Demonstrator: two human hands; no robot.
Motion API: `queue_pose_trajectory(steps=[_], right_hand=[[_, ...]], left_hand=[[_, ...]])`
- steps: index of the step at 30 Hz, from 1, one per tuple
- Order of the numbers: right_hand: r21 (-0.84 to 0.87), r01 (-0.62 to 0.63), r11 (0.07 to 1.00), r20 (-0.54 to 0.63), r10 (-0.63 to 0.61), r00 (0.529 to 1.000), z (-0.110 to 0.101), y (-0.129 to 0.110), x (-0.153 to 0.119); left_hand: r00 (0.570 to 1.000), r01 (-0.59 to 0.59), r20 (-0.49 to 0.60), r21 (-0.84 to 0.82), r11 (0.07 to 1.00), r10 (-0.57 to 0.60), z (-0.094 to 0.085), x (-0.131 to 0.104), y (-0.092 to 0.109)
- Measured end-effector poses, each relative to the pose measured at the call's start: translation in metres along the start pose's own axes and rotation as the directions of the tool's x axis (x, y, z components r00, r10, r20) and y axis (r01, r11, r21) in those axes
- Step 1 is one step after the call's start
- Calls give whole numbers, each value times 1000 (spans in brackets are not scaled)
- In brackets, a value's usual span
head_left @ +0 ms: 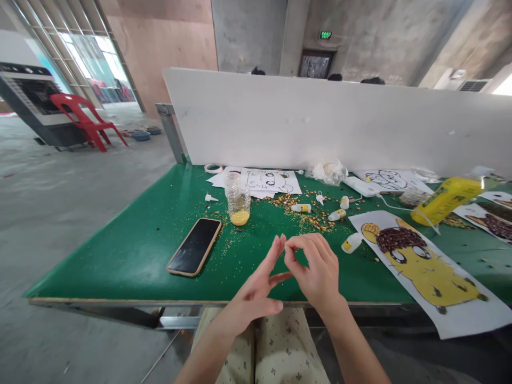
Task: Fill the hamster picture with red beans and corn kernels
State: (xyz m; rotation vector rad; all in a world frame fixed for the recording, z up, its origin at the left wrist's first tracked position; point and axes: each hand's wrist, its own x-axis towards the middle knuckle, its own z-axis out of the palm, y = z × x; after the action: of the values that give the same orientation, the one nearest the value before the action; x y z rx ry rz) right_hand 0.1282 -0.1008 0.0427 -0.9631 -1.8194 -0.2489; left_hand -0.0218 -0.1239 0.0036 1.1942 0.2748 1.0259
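In front of my lap, over the table's near edge, my left hand (258, 293) is held out with its fingers stretched and the thumb apart. My right hand (318, 269) has thumb and forefinger pinched together at the left fingertips; whatever lies between them is too small to make out. Beyond the hands, a clear plastic bottle (239, 205) with yellow grains in its bottom stands upright. A phone (194, 246) lies to the left. On the right, a paper picture of a yellow cartoon animal (432, 261), partly covered with dark beans, overhangs the table edge.
Small glue bottles (352, 243) and scattered grains (316, 216) lie on the green table (132, 240). Line drawings (268, 181), a plastic bag (328, 172) and a yellow bottle (448, 198) sit farther back. A white board (320, 120) rises behind them. A red chair (86, 120) stands left.
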Motion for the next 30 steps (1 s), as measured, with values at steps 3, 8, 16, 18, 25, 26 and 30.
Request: queue_pose_trajectory(steps=[3, 8, 16, 18, 25, 26, 30], right_hand=[[26, 6, 1000, -1, -6, 1000, -3, 1, -2], [105, 50, 993, 33, -54, 998, -2, -1, -5], [10, 28, 1000, 16, -29, 999, 7, -3, -5], [-6, 27, 1000, 13, -27, 1000, 8, -3, -4], [1, 11, 1000, -8, -11, 1000, 2, -1, -5], [8, 7, 1000, -9, -7, 1000, 1, 0, -5], [76, 22, 997, 12, -23, 1000, -3, 1, -7]], left_hand=[[1000, -8, -3, -13, 1000, 8, -1, -1, -1], [1000, 6, -6, 20, 1000, -6, 1, -1, 1], [999, 38, -24, 108, 993, -36, 4, -3, 1], [999, 38, -18, 100, 994, -36, 3, -4, -1], [1000, 17, 0, 63, 998, -17, 1, -5, -5], [1000, 17, -7, 59, 998, -17, 1, -5, -5], [1000, 9, -11, 20, 1000, -9, 1, -4, -4]])
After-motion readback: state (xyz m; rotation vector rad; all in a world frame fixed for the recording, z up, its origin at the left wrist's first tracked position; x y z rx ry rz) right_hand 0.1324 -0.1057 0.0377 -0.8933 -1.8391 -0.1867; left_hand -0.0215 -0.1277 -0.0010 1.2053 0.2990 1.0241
